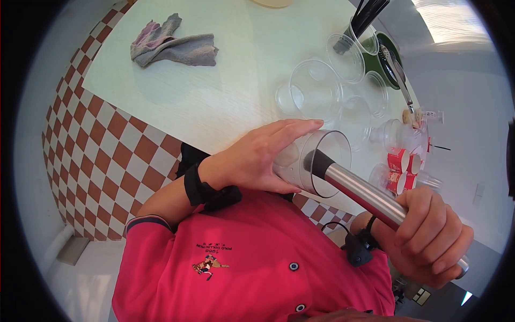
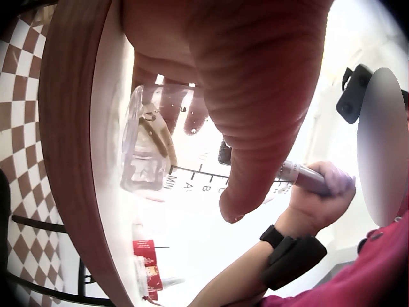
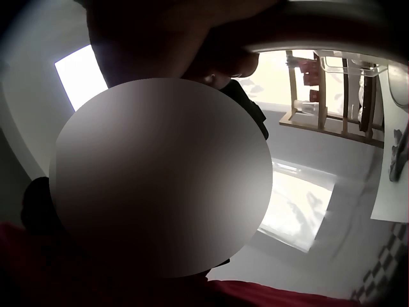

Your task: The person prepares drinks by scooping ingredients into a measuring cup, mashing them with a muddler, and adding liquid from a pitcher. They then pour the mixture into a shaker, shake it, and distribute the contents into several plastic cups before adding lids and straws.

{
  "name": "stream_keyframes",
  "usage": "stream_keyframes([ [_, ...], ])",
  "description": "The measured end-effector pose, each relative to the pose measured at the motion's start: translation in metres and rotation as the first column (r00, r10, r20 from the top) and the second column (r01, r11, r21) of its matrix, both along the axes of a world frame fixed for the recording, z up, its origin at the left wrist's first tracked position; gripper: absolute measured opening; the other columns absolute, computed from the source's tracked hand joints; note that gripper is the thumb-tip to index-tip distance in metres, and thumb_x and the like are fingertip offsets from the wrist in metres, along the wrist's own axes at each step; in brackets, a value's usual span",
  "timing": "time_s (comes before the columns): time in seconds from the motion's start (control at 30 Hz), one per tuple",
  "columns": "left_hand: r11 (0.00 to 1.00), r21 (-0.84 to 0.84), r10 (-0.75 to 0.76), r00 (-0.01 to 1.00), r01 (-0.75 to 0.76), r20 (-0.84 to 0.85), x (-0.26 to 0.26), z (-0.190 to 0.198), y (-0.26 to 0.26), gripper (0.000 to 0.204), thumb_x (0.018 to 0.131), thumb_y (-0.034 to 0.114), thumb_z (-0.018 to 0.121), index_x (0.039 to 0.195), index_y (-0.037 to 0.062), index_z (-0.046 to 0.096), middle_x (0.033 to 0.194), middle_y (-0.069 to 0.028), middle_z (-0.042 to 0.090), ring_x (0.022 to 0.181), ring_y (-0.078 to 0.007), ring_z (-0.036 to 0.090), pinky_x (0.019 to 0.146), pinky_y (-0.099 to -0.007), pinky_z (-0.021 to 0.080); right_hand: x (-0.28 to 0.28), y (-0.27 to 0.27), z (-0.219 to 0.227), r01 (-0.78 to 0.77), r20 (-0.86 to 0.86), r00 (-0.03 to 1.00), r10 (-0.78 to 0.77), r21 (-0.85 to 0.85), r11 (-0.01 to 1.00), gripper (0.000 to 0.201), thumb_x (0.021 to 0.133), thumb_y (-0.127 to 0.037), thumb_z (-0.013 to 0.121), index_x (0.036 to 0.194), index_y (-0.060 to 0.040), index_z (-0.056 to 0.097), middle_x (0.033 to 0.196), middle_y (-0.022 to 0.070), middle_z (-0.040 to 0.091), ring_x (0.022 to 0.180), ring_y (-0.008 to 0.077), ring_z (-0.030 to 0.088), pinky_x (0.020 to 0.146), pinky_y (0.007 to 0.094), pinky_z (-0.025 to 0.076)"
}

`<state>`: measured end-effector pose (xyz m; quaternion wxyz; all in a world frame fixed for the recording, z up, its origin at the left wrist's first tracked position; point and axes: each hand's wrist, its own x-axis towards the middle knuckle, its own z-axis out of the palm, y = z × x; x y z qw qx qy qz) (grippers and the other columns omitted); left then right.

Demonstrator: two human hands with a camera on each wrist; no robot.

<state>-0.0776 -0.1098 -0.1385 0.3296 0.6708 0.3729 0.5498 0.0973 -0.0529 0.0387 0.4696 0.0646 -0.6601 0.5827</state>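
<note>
My left hand [image 1: 252, 153] holds a clear shaker cup [image 1: 348, 155] at the table edge, thumb on one side and fingers on the other. Printed marks run along the cup [image 2: 185, 169] in the left wrist view, and clear ice-like chunks and brownish-yellow strips lie toward its base. In my right hand [image 1: 432, 236] is a steel muddler [image 1: 365, 190], gripped near its top end. Its black head slants into the cup's mouth. The right wrist view shows only a dark part of the right hand [image 3: 153, 45]; the muddler and cup are out of that view.
Several clear plastic cups [image 1: 315, 88] stand beyond the shaker cup. Black straws [image 1: 367, 19] fill one cup, beside a green container [image 1: 383, 67] with a long spoon [image 1: 399, 75]. Red-and-white cartons [image 1: 399, 169] sit at the right. A grey cloth [image 1: 182, 48] lies far left.
</note>
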Motion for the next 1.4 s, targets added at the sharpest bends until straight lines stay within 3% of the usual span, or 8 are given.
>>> stream_keyframes([
  [0.07,1.000,0.009,0.006,1.000,-0.006,-0.007,-0.003,0.001,0.002,0.102,0.063,0.020,0.092,0.147,0.0012,0.039,0.145,-0.0182,0.050,0.131,-0.0355,0.051,0.110,-0.0416,0.042,-0.004,0.006,-0.004,-0.139,0.035,0.990,0.136,0.083,0.987,0.023,0.089,-0.023,0.066,0.072,-0.0112,0.055,0.057,-0.0025,0.052,0.043,0.0064,0.048,0.042,0.0205,0.046],
  [0.2,0.999,-0.026,0.027,0.999,-0.027,0.029,0.001,0.005,-0.001,0.098,0.064,0.021,0.090,0.146,0.0026,0.040,0.143,-0.0169,0.051,0.130,-0.0349,0.052,0.109,-0.0408,0.043,0.010,-0.003,0.008,0.383,-0.115,0.919,-0.378,0.018,0.924,0.024,0.089,-0.025,0.069,0.073,-0.0110,0.057,0.058,-0.0037,0.054,0.044,0.0056,0.049,0.042,0.0192,0.044],
  [0.33,1.000,-0.002,0.030,0.999,-0.030,0.013,0.000,0.003,0.001,0.097,0.064,0.020,0.090,0.145,0.0027,0.041,0.142,-0.0167,0.052,0.129,-0.0348,0.052,0.109,-0.0409,0.044,-0.001,-0.010,-0.006,0.120,-0.118,0.988,-0.104,0.132,0.984,0.024,0.088,-0.024,0.068,0.071,-0.0116,0.056,0.056,-0.0037,0.053,0.042,0.0054,0.048,0.040,0.0190,0.042],
  [0.47,1.000,-0.008,0.022,1.000,-0.022,0.010,-0.001,0.005,0.001,0.096,0.064,0.021,0.090,0.145,0.0028,0.042,0.142,-0.0168,0.053,0.130,-0.0349,0.052,0.109,-0.0409,0.044,0.008,-0.013,0.009,0.164,-0.157,0.970,-0.187,-0.148,0.975,0.023,0.086,-0.022,0.068,0.069,-0.0116,0.057,0.053,-0.0041,0.052,0.040,0.0052,0.046,0.037,0.0186,0.040],
  [0.77,1.000,0.002,0.023,1.000,-0.023,0.002,-0.001,0.004,0.002,0.096,0.065,0.022,0.090,0.145,0.0031,0.041,0.141,-0.0173,0.053,0.129,-0.0354,0.053,0.109,-0.0413,0.044,-0.019,-0.010,-0.009,0.059,-0.117,0.992,-0.051,0.069,0.996,0.022,0.085,-0.022,0.067,0.070,-0.0105,0.057,0.056,-0.0031,0.053,0.042,0.0059,0.048,0.037,0.0204,0.041],
  [0.9,0.998,-0.030,0.047,0.999,-0.046,0.027,-0.001,0.003,-0.002,0.097,0.064,0.021,0.089,0.146,0.0032,0.041,0.142,-0.0174,0.052,0.129,-0.0356,0.052,0.109,-0.0415,0.044,-0.004,-0.003,0.008,0.176,-0.203,0.961,-0.189,-0.077,0.981,0.023,0.086,-0.023,0.068,0.070,-0.0105,0.057,0.054,-0.0037,0.051,0.041,0.0063,0.046,0.038,0.0204,0.042],
  [1.33,0.999,0.031,0.036,0.999,-0.035,-0.022,-0.001,0.005,0.001,0.100,0.061,0.019,0.093,0.144,0.0011,0.040,0.140,-0.0191,0.054,0.126,-0.0382,0.055,0.106,-0.0434,0.046,-0.004,-0.001,0.002,0.147,-0.147,0.973,-0.176,-0.190,0.971,0.025,0.090,-0.025,0.067,0.074,-0.0098,0.055,0.058,-0.0022,0.053,0.043,0.0073,0.049,0.040,0.0211,0.045],
  [1.4,0.999,0.028,0.044,0.999,-0.043,-0.008,0.001,0.002,0.001,0.096,0.063,0.020,0.090,0.144,0.0026,0.041,0.140,-0.0176,0.054,0.127,-0.0365,0.054,0.107,-0.0426,0.045,-0.017,-0.007,-0.009,0.038,-0.077,0.996,-0.042,-0.055,0.998,0.025,0.090,-0.025,0.067,0.074,-0.0096,0.055,0.058,-0.0020,0.052,0.043,0.0073,0.049,0.040,0.0210,0.045],
])
